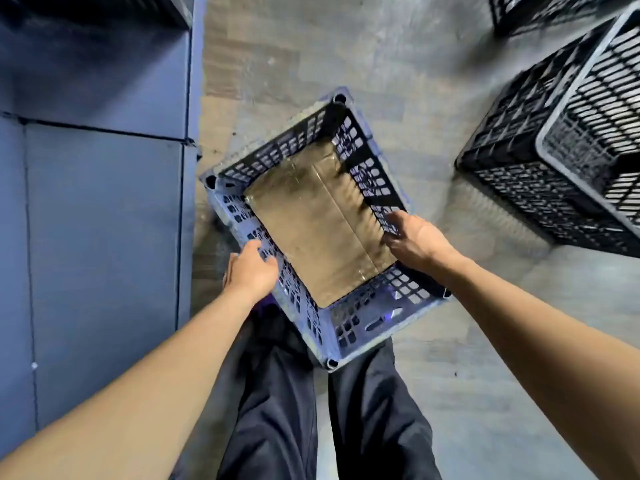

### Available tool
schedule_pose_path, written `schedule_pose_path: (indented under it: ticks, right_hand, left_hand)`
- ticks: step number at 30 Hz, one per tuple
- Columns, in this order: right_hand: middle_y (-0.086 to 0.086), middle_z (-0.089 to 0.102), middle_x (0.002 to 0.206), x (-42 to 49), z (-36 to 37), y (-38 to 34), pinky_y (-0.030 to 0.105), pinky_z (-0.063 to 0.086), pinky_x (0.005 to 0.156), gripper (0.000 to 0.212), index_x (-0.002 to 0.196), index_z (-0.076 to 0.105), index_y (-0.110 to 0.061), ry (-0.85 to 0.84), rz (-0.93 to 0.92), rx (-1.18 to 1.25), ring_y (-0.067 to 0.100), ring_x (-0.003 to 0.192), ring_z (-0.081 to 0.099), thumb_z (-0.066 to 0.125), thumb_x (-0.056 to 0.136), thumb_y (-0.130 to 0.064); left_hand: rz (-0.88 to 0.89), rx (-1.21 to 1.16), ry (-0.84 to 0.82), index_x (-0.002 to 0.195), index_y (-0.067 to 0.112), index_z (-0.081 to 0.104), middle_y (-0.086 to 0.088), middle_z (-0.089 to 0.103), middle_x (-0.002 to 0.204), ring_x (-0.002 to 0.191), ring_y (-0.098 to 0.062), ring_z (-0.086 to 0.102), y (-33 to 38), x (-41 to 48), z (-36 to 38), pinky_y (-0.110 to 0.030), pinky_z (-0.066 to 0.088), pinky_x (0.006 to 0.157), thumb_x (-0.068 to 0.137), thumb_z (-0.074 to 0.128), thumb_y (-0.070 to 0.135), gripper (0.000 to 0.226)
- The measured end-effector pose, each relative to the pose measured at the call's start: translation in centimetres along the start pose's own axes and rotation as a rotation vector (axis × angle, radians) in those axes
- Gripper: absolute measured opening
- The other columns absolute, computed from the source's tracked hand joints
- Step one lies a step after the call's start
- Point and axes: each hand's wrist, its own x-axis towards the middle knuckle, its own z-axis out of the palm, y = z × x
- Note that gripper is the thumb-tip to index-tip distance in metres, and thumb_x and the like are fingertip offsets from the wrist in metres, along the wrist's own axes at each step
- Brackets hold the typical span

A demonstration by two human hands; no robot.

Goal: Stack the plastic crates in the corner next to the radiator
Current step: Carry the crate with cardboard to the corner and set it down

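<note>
We observed one plastic crate [363, 317] directly ahead of the person, above the dark trousers [277, 393], turned at an angle to the body. Its walls were perforated, bluish on the near sides and black on the far sides. A sheet of brown cardboard [311, 230] lay flat across its bottom.

The left hand [251, 268] was on the rim of the left wall, with the thumb towards the inside and the fingers over the outer face, gripping it. The right hand [415, 240] held the rim of the opposite wall, its fingers curled over the edge. The hands were well apart, one on each side of the crate. The picture was blurred around the crate, and we could not tell whether it rested on the floor [346, 46] or was held clear of it.

To the right, well apart from the held crate, black lattice crates [540, 161] stood on the grey floor, and part of another black crate [526, 12] showed at the top right edge. Blue panels [97, 202] filled the left side, just beside the held crate's left corner.
</note>
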Motion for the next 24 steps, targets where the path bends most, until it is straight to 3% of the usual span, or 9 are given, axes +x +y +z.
schedule_pose_path:
  ticks: [3,5,8,15,18,21,22,24]
  right_hand:
    - [0.021,0.052,0.138,1.3,1.7,0.9,0.039,0.043,0.102,0.053,0.141,0.047,-0.016,0.013,0.049,-0.01,0.036,0.124,0.052,0.054,0.089,-0.022]
    - [0.022,0.051,0.136,2.2,2.9,1.8,0.041,0.042,0.104,0.053,0.141,0.047,-0.017,0.03,0.064,-0.017,0.039,0.123,0.05,0.052,0.089,-0.023]
    - [0.022,0.048,0.135,3.1,3.8,2.8,0.041,0.038,0.103,0.052,0.141,0.045,-0.016,0.082,0.089,-0.012,0.041,0.124,0.045,0.051,0.089,-0.02]
    - [0.016,0.04,0.114,3.5,3.5,3.7,0.047,0.045,0.08,0.038,0.116,0.044,-0.007,0.357,0.061,-0.058,0.035,0.108,0.041,0.056,0.082,-0.017]
    - [0.018,0.043,0.119,3.9,3.1,4.4,0.045,0.042,0.079,0.044,0.123,0.038,-0.01,0.315,0.07,0.031,0.036,0.109,0.044,0.056,0.083,-0.015]
    - [0.023,0.05,0.124,4.3,2.9,5.7,0.046,0.044,0.086,0.059,0.137,0.028,-0.012,0.216,0.07,0.155,0.042,0.108,0.053,0.053,0.084,-0.017]
    - [0.023,0.052,0.124,4.5,2.5,5.9,0.043,0.045,0.086,0.063,0.139,0.03,-0.011,0.185,0.074,0.177,0.041,0.106,0.056,0.055,0.082,-0.019]
    - [0.018,0.062,0.114,5.1,1.5,6.5,0.034,0.048,0.074,0.057,0.125,0.048,-0.012,0.11,0.089,0.194,0.035,0.093,0.062,0.058,0.071,-0.027]
  left_hand:
    - [-0.081,0.01,-0.003,0.148,0.031,0.031,-0.009,0.048,0.141,0.114,-0.029,0.056,-1.1,2.2,2.0,-0.039,0.046,0.087,0.098,0.044,0.039,0.053]
    - [-0.116,-0.002,-0.017,0.15,0.029,0.028,-0.008,0.043,0.146,0.121,-0.03,0.052,-1.4,3.1,3.5,-0.041,0.045,0.092,0.099,0.044,0.039,0.054]
    - [-0.115,0.018,0.005,0.148,0.028,0.026,-0.013,0.049,0.138,0.115,-0.033,0.055,-1.3,4.0,5.5,-0.044,0.047,0.089,0.099,0.042,0.038,0.053]
    - [-0.199,-0.085,0.091,0.143,0.025,0.035,-0.013,0.034,0.142,0.11,-0.034,0.053,-1.1,4.5,7.2,-0.04,0.043,0.093,0.098,0.047,0.031,0.047]
    - [-0.178,-0.088,0.117,0.129,0.025,0.047,-0.009,0.037,0.137,0.104,-0.03,0.05,-1.5,4.1,7.3,-0.039,0.04,0.095,0.097,0.05,0.027,0.032]
    - [-0.167,-0.127,0.154,0.113,0.024,0.052,-0.006,0.044,0.135,0.118,-0.022,0.044,-1.5,4.0,7.2,-0.036,0.036,0.095,0.096,0.05,0.021,0.018]
    - [-0.173,-0.14,0.164,0.11,0.024,0.052,-0.005,0.046,0.134,0.116,-0.021,0.044,-1.3,4.0,7.0,-0.036,0.037,0.093,0.096,0.049,0.02,0.015]
    - [-0.168,-0.152,0.191,0.105,0.024,0.051,-0.003,0.049,0.131,0.11,-0.023,0.046,-0.9,3.7,6.6,-0.036,0.04,0.089,0.095,0.049,0.019,0.011]
